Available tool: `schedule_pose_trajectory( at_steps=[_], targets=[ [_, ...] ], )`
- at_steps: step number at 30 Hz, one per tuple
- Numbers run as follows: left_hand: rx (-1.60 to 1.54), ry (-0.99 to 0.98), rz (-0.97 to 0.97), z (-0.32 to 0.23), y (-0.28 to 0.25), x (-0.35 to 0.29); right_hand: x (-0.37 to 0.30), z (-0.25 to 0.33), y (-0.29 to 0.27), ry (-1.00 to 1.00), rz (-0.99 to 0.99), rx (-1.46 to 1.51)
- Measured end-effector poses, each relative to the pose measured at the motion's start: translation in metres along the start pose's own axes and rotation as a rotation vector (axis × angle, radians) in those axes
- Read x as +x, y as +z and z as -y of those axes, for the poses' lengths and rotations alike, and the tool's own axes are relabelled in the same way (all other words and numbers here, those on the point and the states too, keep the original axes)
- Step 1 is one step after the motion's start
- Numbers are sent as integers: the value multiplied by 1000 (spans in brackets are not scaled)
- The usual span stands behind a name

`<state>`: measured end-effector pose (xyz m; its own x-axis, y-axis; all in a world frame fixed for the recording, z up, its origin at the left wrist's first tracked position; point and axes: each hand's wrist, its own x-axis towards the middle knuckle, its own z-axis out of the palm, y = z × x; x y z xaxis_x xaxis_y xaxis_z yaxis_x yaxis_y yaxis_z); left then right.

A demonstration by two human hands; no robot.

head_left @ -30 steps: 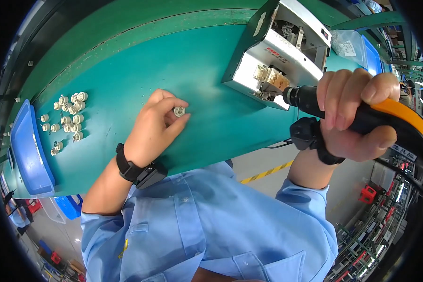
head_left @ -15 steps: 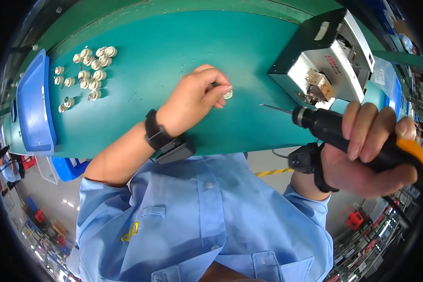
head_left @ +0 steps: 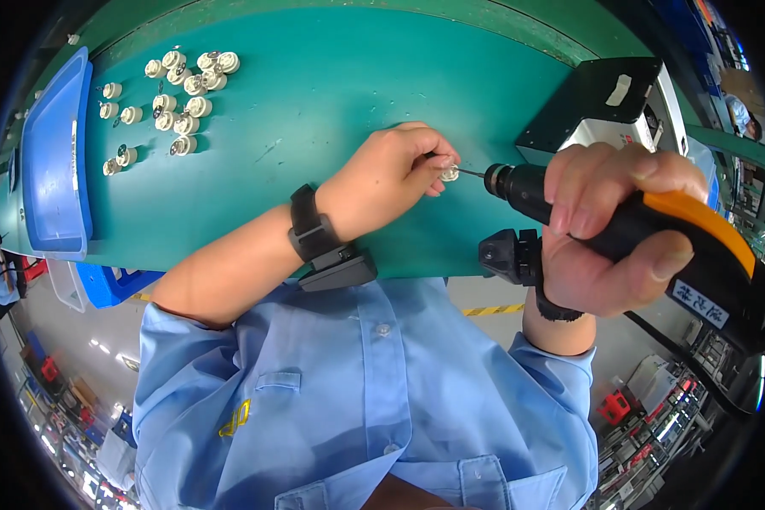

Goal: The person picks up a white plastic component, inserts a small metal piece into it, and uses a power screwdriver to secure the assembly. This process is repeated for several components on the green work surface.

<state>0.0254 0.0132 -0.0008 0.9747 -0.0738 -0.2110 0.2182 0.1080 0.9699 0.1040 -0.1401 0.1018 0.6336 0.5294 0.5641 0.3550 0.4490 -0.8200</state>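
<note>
Between the thumb and fingers of my left hand (head_left: 393, 180) is a small round white plastic part (head_left: 450, 173), pinched just above the green mat. My right hand (head_left: 608, 221) is wrapped round a black and orange electric screwdriver (head_left: 531, 189). Its thin bit points left, and the tip meets the white part or lies right in front of it; I cannot tell whether it is seated. Several similar white round parts (head_left: 198, 106) stand in a loose group at the far left of the mat, some with small dark pieces on them.
A blue tray (head_left: 83, 183) stands along the left edge of the green-topped table (head_left: 314, 93). At the right back is a black and silver metal machine (head_left: 591, 102). From the screwdriver's rear a black cable (head_left: 684, 357) runs down at the right.
The screwdriver has moved left, bringing its bit up to the white part. My left hand has shifted a little right with the part still pinched. The whole view has shifted slightly.
</note>
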Motion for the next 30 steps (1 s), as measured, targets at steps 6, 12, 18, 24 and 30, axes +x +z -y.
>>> schedule_pose_trajectory(
  at_steps=[6, 12, 18, 24, 30],
  targets=[
    [234, 123, -56, -3, 2, -2, 6, 3, 3, 47, 69, -60],
    [278, 205, -92, -2, 9, -1, 6, 5, 5, 89, 62, -113],
    [350, 267, -90, -12, 11, -3, 3, 33, -5, 108, 22, -183],
    [491, 303, -130, -1, 15, -3, -8, 94, -50, -64, -56, -48],
    [534, 292, -101, -9, 19, -2, -14, 105, -80, -185, -284, -264]
  ],
)
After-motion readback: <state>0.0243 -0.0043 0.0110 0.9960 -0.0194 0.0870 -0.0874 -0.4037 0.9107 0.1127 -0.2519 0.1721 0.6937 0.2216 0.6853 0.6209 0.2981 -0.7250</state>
